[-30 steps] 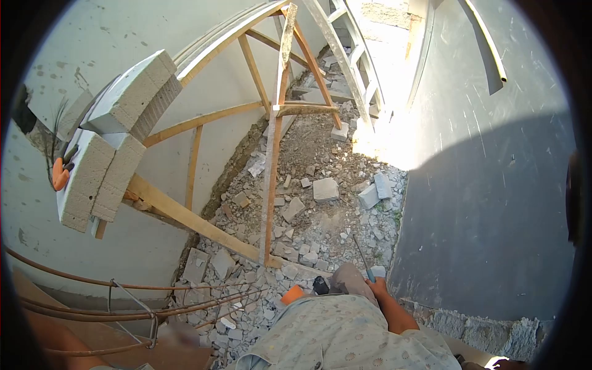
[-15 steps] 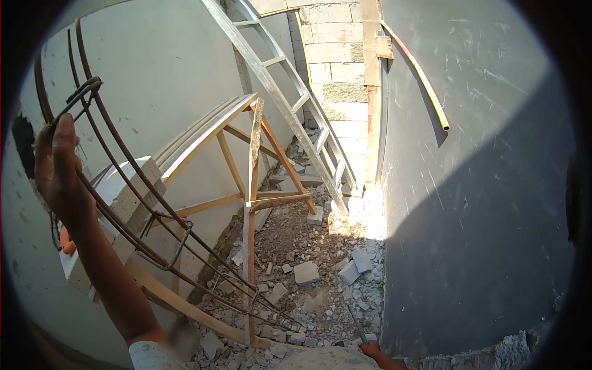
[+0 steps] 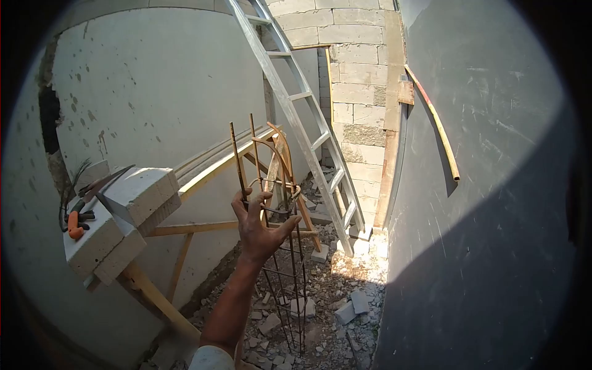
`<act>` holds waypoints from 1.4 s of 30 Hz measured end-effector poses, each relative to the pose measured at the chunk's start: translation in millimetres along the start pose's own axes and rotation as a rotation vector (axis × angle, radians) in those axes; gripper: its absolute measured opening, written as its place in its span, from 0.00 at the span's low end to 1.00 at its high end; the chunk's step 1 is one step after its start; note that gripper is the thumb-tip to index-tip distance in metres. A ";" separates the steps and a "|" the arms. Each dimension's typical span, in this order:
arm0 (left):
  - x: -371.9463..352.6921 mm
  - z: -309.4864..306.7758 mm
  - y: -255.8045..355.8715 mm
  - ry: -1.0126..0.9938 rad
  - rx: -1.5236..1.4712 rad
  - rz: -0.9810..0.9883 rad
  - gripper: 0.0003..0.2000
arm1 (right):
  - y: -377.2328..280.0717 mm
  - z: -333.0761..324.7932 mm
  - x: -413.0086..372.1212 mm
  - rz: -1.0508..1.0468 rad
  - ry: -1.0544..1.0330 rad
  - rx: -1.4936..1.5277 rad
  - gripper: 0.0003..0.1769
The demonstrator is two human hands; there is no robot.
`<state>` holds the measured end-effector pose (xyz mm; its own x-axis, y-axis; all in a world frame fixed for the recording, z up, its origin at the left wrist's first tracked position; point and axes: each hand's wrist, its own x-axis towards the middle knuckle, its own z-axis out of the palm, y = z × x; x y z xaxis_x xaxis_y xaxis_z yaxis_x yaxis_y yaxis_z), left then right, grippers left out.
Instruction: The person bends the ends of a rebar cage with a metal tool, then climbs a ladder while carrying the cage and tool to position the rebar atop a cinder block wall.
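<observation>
A rusty steel rebar cage (image 3: 285, 271) stands nearly upright in the middle of the head view, its bare bar ends and bent hooks at the top. My left hand (image 3: 256, 231) is at its upper part, fingers curled at the left bar and thumb spread across toward the right bars. The cage's lower end reaches down to the rubble. My right hand is out of view.
A metal ladder (image 3: 302, 117) leans at the back. Left, light blocks (image 3: 148, 191) on a wooden trestle (image 3: 213, 176) carry an orange-handled tool (image 3: 75, 227). Rubble (image 3: 320, 314) covers the ground. A dark wall (image 3: 481, 203) with a hanging pipe (image 3: 441, 126) bounds the right.
The rebar cage has swung from a slant on the left to upright in the middle, my left hand moving right with it. My right hand, holding a thin tool before, has left view.
</observation>
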<state>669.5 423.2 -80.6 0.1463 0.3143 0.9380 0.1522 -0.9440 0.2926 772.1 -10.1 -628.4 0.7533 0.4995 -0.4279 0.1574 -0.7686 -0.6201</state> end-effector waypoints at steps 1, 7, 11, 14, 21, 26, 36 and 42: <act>-3.4 -1.8 -3.4 -0.003 -0.091 -0.022 0.38 | -16.7 -7.4 -11.3 -0.023 0.063 0.073 0.30; 51.2 -21.2 5.4 -0.009 -0.067 -0.232 0.44 | -97.1 -49.8 33.3 -0.179 0.154 0.413 0.22; 83.9 5.0 6.9 -0.433 -0.632 -0.204 0.28 | -239.5 -135.8 4.2 -0.474 0.240 0.576 0.14; 77.3 11.8 14.5 -0.481 -0.721 -0.201 0.30 | -321.1 -198.3 -21.5 -0.718 0.394 0.658 0.12; 71.1 -17.1 0.6 -0.470 -0.919 -0.371 0.29 | -458.7 -321.7 -136.0 -1.180 0.620 0.308 0.18; 68.4 -22.3 -16.4 -0.393 -0.685 -0.422 0.16 | -525.9 -342.2 -165.3 -1.388 0.758 -0.131 0.21; 65.8 -47.7 -31.7 -0.337 -0.625 -0.373 0.26 | -579.1 -367.1 -169.8 -1.411 0.826 -0.393 0.24; 64.2 -53.1 -36.2 -0.365 -0.687 -0.376 0.29 | -586.0 -374.3 -164.1 -1.466 0.890 -0.422 0.24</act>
<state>621.4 472.3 -21.1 0.5278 0.5192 0.6722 -0.3536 -0.5853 0.7297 795.3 208.7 51.3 -0.0810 0.5704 0.8174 0.9909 -0.0425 0.1279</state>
